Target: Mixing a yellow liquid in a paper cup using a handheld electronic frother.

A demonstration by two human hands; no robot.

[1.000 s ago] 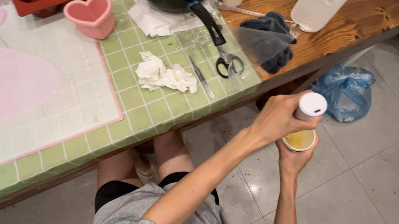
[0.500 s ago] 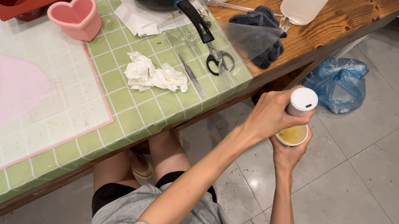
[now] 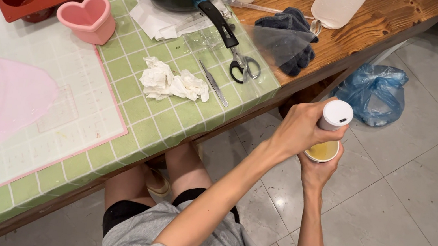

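hands (image 3: 309,133) shifted little; green checked table (image 3: 156,125), grey tiled floor (image 3: 412,213).

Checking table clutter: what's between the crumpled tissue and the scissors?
Head view: a slim metal tool lies between the tissue and the scissors, apart from both, on the green checked cloth.

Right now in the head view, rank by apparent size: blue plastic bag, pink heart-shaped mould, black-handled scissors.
1. Blue plastic bag, though farther off on the floor.
2. Pink heart-shaped mould.
3. Black-handled scissors.
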